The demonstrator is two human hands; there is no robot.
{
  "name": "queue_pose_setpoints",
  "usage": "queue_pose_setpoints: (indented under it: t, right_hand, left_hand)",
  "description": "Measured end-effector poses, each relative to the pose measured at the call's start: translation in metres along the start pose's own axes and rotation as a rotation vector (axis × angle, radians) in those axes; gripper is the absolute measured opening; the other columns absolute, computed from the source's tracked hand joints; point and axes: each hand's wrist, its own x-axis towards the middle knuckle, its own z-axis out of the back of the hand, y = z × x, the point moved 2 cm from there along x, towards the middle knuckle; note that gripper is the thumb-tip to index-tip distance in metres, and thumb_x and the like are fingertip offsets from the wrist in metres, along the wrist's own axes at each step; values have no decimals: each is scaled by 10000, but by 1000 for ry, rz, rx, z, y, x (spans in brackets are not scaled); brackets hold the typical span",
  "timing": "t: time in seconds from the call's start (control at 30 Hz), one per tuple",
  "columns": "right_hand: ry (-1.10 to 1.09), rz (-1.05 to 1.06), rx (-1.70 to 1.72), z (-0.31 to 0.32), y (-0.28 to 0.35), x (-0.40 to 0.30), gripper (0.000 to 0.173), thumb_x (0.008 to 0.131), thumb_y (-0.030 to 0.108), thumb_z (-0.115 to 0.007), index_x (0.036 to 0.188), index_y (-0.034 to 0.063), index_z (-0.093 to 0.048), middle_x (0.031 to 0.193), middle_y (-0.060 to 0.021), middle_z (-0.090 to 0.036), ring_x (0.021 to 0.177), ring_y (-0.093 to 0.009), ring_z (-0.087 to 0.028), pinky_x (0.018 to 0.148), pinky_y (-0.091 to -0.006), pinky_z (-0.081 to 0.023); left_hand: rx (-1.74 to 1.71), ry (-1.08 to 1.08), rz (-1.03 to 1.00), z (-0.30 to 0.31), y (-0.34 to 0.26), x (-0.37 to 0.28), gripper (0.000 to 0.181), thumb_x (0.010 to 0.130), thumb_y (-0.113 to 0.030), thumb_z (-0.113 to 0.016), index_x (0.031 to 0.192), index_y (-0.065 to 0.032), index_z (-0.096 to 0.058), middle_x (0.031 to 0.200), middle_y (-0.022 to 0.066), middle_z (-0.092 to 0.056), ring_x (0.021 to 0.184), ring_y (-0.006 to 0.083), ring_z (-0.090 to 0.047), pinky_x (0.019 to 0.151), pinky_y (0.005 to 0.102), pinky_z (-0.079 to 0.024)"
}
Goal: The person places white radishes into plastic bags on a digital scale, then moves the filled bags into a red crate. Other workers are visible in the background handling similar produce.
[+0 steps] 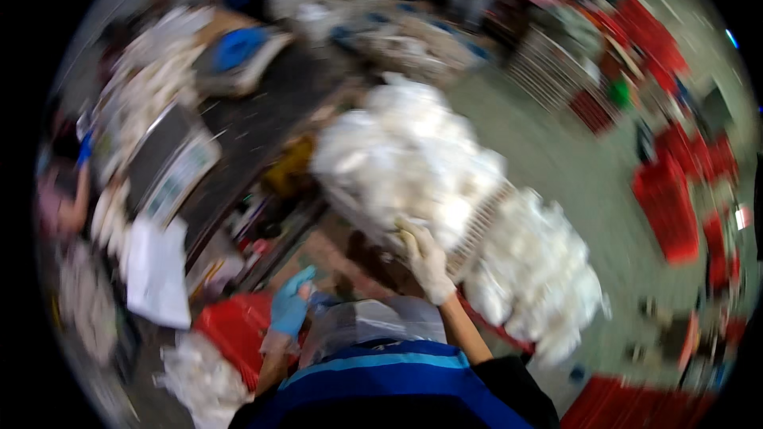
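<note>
My left hand (290,304), in a blue glove, is low in front of me beside a red plastic crate (229,325); blur hides whether it grips anything. Gloved in off-white, my right hand (424,256) reaches to the near side of a basket (477,232) heaped with white plastic bags (411,149). Its fingers touch or lie very near the bags, and a firm grip cannot be made out. A second heap of white bags (530,268) stands to the right of that basket, with a red edge showing under it.
On the left, a dark table (256,113) holds a scale (173,161), a pile of pale items (137,95) and a blue object (238,47). A person (62,196) with a blue glove is beyond it. Red crates (666,208) stand at right; a grey slatted crate (551,68) lies farther off.
</note>
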Motion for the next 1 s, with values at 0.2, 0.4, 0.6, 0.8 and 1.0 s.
queue_pose_setpoints:
  t: [0.2,0.4,0.6,0.8,1.0]
  right_hand:
    - [470,17,194,-137,34,4,224,951,82,-515,1130,4,-624,1101,-90,-648,949,-151,-612,829,-264,-497]
    - [722,234,268,-260,95,23,191,942,71,-521,1073,-11,-634,1101,-104,-651,950,-166,-621,834,-271,-499]
    - [873,334,185,-319,194,36,221,914,86,-553,1109,44,-649,1045,-112,-672,919,-199,-650,820,-285,-496]
    - [937,370,145,-359,177,54,239,935,114,-554,1152,57,-637,937,-62,-649,730,-101,-602,627,-247,-495]
    - [1075,311,203,-401,178,102,248,913,104,-575,1150,66,-636,1016,-81,-656,735,-116,-619,627,-249,-491]
  left_hand:
    - [217,-726,64,146,41,-38,366,885,-170,-562,1246,-112,-583,1226,125,-597,1123,266,-561,975,348,-417]
    - [-2,-1181,255,286,125,-96,416,892,-42,-518,1308,-13,-503,1288,110,-552,1141,177,-518,989,293,-391]
    - [533,-1315,546,358,205,-84,642,822,-147,-626,1367,62,-360,1380,252,-416,1243,317,-449,1021,366,-372]
    - [639,-1230,921,372,178,-31,922,796,-394,-615,1421,97,-148,1496,260,-171,1394,371,-188,1109,537,-194]
    - [900,-1049,947,382,168,-6,673,812,-299,-557,1350,55,-360,1452,215,-301,1358,334,-273,1081,540,-244]
